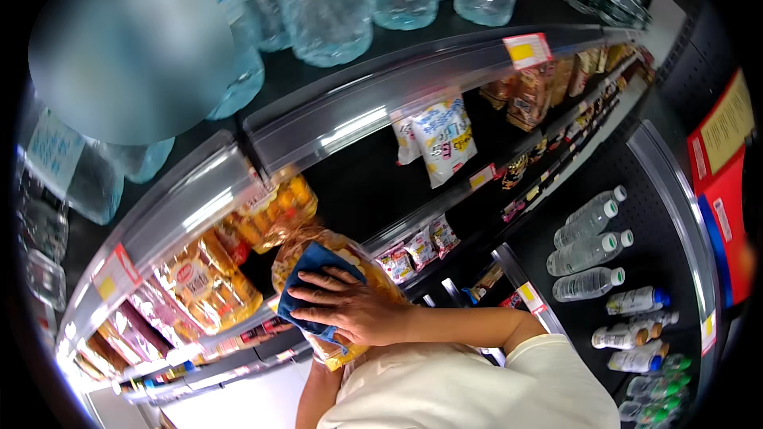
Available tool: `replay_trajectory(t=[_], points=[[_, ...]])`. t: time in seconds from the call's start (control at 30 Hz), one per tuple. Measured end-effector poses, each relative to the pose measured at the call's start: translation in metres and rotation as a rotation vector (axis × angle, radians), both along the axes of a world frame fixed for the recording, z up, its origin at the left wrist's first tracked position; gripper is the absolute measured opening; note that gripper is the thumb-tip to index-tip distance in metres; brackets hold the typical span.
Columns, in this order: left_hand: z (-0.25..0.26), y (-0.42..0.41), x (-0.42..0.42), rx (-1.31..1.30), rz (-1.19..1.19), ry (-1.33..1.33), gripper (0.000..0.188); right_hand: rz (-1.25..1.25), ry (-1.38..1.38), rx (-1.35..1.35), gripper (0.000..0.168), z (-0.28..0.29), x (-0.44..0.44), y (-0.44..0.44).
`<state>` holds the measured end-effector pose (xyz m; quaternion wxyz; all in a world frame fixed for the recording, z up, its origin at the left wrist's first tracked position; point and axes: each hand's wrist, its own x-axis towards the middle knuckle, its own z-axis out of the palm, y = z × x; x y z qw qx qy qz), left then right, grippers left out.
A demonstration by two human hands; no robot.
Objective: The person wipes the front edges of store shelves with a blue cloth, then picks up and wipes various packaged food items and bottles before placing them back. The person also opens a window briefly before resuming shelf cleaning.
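My right hand (351, 307) lies over a folded blue cloth (310, 262), its fingers bent slightly apart. Beneath the cloth is a clear and yellow plastic bag of packaged bread (378, 271), tilted in front of my body, and the cloth touches its face. My left forearm (319, 390) rises from the bottom edge to the bag's lower end; the left hand itself is hidden behind the bag. Close by on the shelf, a bag of small yellow-brown buns (292, 202) and a larger bag of bread (205, 286) stand beside the held bag.
Large water bottles (325, 18) fill the shelf above, behind a clear plastic shelf edge (381, 107). White snack bags (444, 140) hang or stand beyond. Small snack packets (420, 250) sit lower. At right are bottles (587, 250) on a dark shelf and a red board (730, 190).
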<state>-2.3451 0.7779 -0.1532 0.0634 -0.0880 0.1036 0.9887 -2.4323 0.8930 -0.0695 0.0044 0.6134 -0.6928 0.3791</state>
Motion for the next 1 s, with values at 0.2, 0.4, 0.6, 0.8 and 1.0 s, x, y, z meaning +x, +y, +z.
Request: replay_trajectory(t=[0.2, 0.4, 0.6, 0.8, 1.0], points=[[0.003, -0.017, -0.004, -0.006, 0.036, 0.085, 0.077, 0.165, -0.062, -0.026, 0.061, 0.004, 0.0, 0.05], [0.026, -0.031, -0.02, -0.029, 0.159, 0.25, 0.078, -0.198, -1.405, -0.473, 0.027, -0.03, -0.007, 0.095], [0.045, 0.028, -0.079, -0.613, 0.521, 0.095, 0.067, -0.215, -1.207, -0.409, 0.078, -0.05, -0.026, 0.08], [0.059, 0.079, -0.098, -1.282, 0.626, 0.076, 0.058, -0.325, -1.285, -0.448, 0.097, -0.043, -0.031, 0.09], [0.056, 0.023, -0.123, -1.243, 0.301, 0.035, 0.055, -0.231, -1.648, -0.538, 0.081, -0.062, -0.064, 0.119]])
